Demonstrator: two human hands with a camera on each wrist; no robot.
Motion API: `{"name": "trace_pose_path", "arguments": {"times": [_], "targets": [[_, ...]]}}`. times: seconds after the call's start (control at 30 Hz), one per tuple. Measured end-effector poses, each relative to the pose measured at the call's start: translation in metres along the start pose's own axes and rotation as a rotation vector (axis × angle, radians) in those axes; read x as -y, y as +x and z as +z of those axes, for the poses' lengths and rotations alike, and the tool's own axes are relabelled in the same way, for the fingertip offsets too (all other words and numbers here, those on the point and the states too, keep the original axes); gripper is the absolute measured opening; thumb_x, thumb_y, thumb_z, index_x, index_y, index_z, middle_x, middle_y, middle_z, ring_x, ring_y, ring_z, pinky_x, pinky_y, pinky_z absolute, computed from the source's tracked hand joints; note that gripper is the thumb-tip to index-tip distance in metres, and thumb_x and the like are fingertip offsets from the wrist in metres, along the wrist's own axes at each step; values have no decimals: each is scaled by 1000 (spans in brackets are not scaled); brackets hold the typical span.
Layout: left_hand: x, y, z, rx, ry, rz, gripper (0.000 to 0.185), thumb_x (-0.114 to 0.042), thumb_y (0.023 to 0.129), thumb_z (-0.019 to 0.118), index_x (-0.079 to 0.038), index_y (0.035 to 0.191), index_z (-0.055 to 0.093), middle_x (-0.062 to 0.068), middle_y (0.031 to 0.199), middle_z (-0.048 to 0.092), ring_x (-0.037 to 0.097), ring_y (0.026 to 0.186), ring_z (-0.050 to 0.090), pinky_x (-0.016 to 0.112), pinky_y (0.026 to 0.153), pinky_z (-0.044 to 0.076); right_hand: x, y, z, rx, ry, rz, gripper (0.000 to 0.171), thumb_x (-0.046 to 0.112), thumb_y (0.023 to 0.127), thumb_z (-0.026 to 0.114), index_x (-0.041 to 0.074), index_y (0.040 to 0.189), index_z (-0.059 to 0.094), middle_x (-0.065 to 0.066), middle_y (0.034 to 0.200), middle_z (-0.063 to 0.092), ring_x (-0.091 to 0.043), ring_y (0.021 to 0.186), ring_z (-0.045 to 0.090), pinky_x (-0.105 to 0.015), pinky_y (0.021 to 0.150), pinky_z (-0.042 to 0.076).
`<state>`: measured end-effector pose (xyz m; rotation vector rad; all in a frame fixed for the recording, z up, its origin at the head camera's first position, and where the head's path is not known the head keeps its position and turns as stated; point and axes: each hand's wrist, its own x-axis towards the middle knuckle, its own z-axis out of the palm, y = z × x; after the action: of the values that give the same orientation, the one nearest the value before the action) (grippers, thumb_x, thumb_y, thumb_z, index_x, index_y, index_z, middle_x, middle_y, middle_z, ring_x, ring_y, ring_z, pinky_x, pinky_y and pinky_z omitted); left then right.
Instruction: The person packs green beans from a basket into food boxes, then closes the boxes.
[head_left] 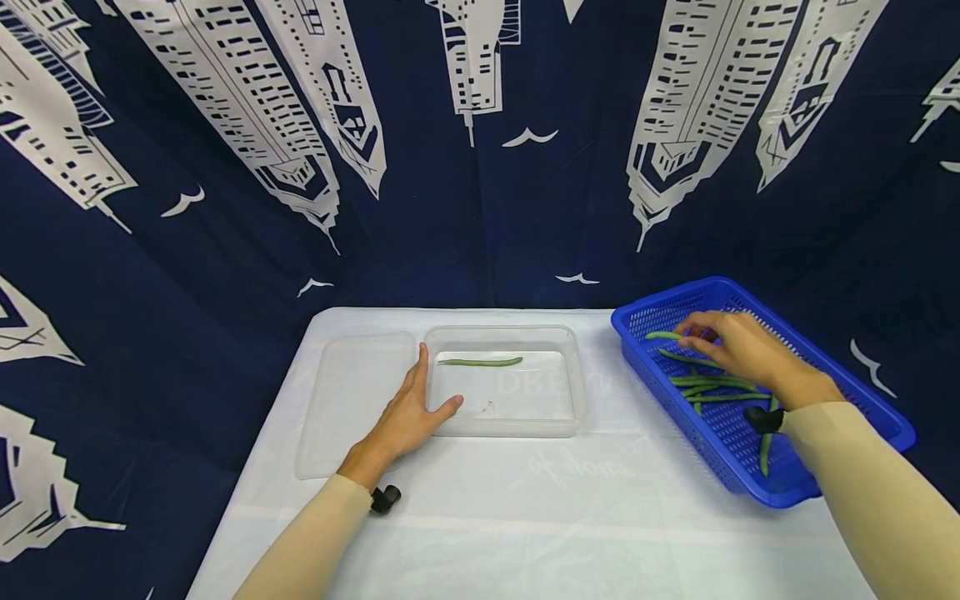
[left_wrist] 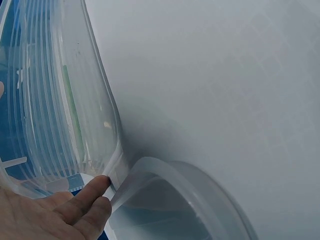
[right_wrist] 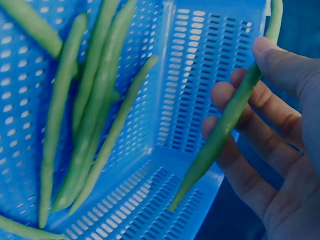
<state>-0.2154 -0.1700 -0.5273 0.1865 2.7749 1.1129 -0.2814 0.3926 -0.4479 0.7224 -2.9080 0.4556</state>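
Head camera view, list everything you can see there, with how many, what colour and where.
Clear rectangular plastic container: one, transparent, table centre.
Long green bean in the container: one, green, lying along its far side.
Clear flat plastic lid: one, transparent, just left of the container.
Blue perforated plastic basket: one, blue, right edge of the table.
Loose green beans in the basket: several, green, piled on its floor.
White tablecloth: one, white, covering the table.
Navy skyline-print curtain: one, navy and white, behind the table.
Left hand: flat against the container's left wall.
Right hand: in the basket, grip pinching one green bean.
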Motion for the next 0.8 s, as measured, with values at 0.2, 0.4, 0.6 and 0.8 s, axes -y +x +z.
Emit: {"name": "trace_pose_path", "arguments": {"times": [0.2, 0.4, 0.6, 0.8], "targets": [[-1, 0, -1, -2, -13, 1, 121, -66, 109, 72, -30, 188, -12, 11, 198, 13, 46, 180, 28, 72, 142, 33, 15, 6, -10, 30, 0, 70, 26, 23, 115, 78, 11, 137, 83, -11, 116, 87, -35, 107, 83, -67, 99, 68], [0, -1, 0, -5, -23, 8, 121, -67, 109, 72, -30, 188, -11, 10, 199, 13, 44, 181, 27, 70, 143, 32, 34, 11, -16, 45, 13, 100, 30, 29, 116, 77, 13, 141, 82, -13, 120, 87, -38, 111, 83, -69, 101, 67], [0, -1, 0, -11, -29, 13, 121, -67, 108, 73, -29, 189, -8, 11, 198, 15, 44, 180, 29, 70, 142, 33, 53, 20, -17, 35, -4, 99, 29, 29, 115, 78, 14, 140, 83, -12, 118, 88, -35, 106, 84, -64, 95, 69], [1, 0, 0, -17, -31, 11, 120, -66, 108, 73, -33, 189, -9, 12, 198, 16, 44, 180, 30, 70, 142, 33, 75, 30, -14, 9, -19, 72, 29, 30, 113, 81, 15, 137, 85, -10, 114, 89, -29, 99, 84, -58, 87, 70]]}}
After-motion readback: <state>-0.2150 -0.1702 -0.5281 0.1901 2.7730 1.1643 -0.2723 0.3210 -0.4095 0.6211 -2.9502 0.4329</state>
